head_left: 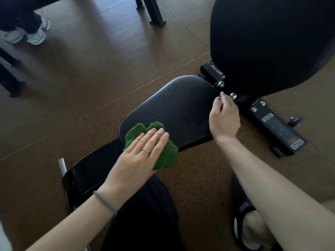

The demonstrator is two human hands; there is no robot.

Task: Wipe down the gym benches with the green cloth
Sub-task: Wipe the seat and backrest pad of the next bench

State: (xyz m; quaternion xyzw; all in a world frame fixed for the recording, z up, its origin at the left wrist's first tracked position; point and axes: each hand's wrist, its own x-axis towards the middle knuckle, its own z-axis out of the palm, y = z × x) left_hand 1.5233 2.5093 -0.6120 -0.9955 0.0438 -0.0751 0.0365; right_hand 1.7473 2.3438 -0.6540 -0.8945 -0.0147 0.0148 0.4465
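Pressing flat on the green cloth (163, 151), your left hand (139, 156) has its fingers straight and together, a thin ring on one of them and a grey band at the wrist. The cloth is bunched and fluffy, a deep green terry, and it lies at the near end of the seat pad (174, 109), partly hanging over the pad's near edge. That pad is black with a fine woven texture, rounded at the corners and narrower at your end.

Your right hand (224, 118) rests at the far right corner of the seat pad, its fingers curled in by the hinge bolts (233, 96); you cannot tell whether they grip anything there. Above it rises the back pad (268, 42), smooth black and tilted up. The frame (277, 127) runs off to the right along the floor, black metal with a warning label and silver bolts.

Under the bench lies a brown speckled rubber floor (108, 73) in large tiles with visible seams. Your dark trouser leg (145, 214) fills the bottom middle, and a dark slipper (243, 211) shows at the lower right. At the top left another person's white trainers (34, 35) stand near black equipment legs (155, 17).
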